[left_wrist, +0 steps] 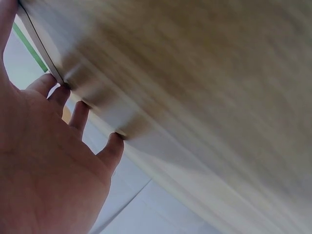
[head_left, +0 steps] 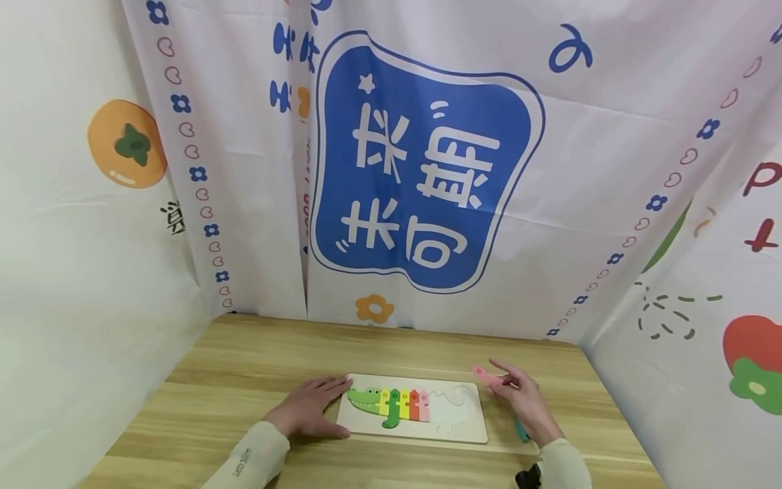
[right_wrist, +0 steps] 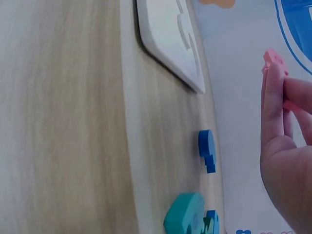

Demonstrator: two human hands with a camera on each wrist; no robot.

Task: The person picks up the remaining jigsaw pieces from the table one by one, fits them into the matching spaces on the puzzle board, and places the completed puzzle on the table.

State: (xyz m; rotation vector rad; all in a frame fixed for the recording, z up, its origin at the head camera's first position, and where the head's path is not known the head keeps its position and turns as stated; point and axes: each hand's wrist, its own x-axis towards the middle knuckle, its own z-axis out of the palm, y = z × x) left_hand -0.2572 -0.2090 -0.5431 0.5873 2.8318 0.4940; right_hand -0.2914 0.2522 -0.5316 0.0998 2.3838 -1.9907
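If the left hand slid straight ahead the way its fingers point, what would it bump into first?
Probably the crocodile puzzle board: the left hand lies flat on the table, fingers pointing right at the board's near edge, already touching or almost touching it.

pink puzzle piece [head_left: 482, 373] | small, flat, lifted | lower right of centre | puzzle board [head_left: 452, 424] | white, flat, lower centre

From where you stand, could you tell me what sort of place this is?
Probably a staged play or recording booth: cartoon-printed curtains close in a small wooden table, where a child's crocodile puzzle board lies.
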